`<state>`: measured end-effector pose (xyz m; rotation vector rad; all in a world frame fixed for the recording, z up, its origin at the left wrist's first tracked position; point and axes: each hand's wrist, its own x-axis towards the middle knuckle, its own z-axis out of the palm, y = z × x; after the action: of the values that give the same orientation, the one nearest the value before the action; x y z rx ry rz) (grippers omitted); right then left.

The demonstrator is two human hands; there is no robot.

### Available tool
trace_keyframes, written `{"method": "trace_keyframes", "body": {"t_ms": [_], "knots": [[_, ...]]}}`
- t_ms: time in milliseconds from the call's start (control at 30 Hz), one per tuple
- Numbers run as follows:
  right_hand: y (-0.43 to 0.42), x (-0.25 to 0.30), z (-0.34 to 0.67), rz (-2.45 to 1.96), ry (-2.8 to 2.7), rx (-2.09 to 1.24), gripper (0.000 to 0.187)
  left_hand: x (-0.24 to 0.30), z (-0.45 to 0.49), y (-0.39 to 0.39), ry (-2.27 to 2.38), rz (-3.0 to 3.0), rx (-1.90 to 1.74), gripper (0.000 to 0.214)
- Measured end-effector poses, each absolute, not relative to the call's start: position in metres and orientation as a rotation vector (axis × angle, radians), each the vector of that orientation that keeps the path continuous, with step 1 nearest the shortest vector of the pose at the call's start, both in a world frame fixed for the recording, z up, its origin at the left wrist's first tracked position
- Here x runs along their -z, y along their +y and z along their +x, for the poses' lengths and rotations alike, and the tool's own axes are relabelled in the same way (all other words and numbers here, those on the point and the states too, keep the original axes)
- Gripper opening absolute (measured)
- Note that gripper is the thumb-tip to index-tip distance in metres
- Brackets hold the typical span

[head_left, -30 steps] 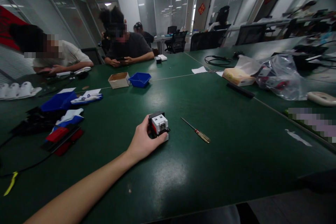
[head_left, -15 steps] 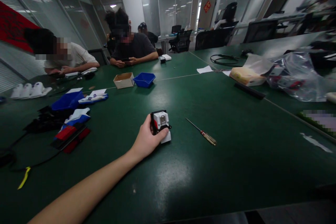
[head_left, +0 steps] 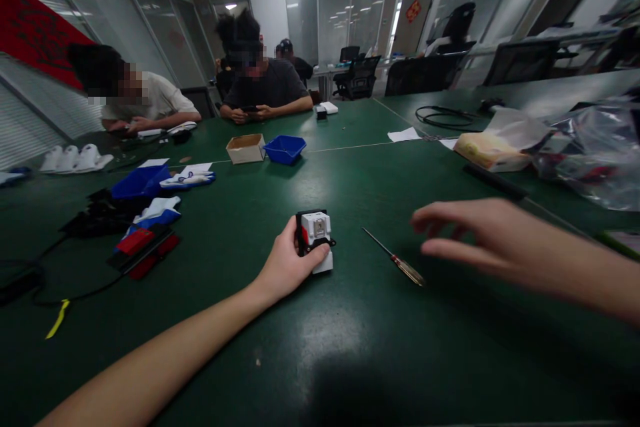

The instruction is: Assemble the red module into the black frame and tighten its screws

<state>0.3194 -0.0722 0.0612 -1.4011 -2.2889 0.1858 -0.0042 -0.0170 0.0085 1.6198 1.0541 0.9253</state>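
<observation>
a dark green table (head_left: 320, 330) fills the front of the room, its near stretch shiny under the lamps. on it the left hand (head_left: 290, 261) is clamped round a small white, black and red block (head_left: 320, 227), thumb across the near face, the other fingers mostly hidden behind. i can't tell whether its base bears on the table. to my mind a firm, low hold suits it, with the thumb clear of the metal socket and the wrist quiet.

the right hand (head_left: 475, 232) hangs blurred and empty, fingers loosely bent and apart from the thumb, touching nothing i can see. the screwdriver (head_left: 400, 265) lies between the hands, handle on the right hand's side; i'd say it is best taken by that handle, tip pointing away.

off to the left lie a yellow strip (head_left: 59, 319), a red-and-black piece (head_left: 143, 242), gloves (head_left: 190, 177) and a blue tray (head_left: 140, 181). farther on, a box (head_left: 246, 151) stands just beside a blue bin (head_left: 285, 151); rightward, a tissue pack (head_left: 487, 149) and a clear bag (head_left: 595, 153). two people lean at the far side, then come chairs and glass walls.
</observation>
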Motion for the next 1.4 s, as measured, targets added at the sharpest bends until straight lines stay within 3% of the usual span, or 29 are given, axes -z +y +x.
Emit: {"method": "trace_keyframes", "body": {"t_ms": [100, 200, 533, 733, 1400], "knots": [[-0.078, -0.026, 0.310, -1.472, -2.402, -0.221, 0.057, -0.009, -0.003, -0.016, 1.042, 1.619, -0.927, 0.044], [-0.078, -0.009, 0.301, -1.447, -2.441, -0.247, 0.032, -0.009, -0.002, -0.016, 1.035, 1.586, -0.926, 0.045], [-0.070, -0.080, 0.266, -0.800, -2.376, 0.314, 0.022, -0.005, -0.002, -0.016, 1.072, 1.512, -0.974, 0.044], [-0.073, -0.058, 0.248, -0.384, -2.427, 0.398, 0.025, -0.005, 0.002, -0.018, 1.080, 1.516, -1.005, 0.042], [-0.089, -0.037, 0.235, -0.518, -2.402, 0.362, 0.025, -0.013, 0.005, -0.021, 1.172, 1.653, -0.981, 0.041]]}}
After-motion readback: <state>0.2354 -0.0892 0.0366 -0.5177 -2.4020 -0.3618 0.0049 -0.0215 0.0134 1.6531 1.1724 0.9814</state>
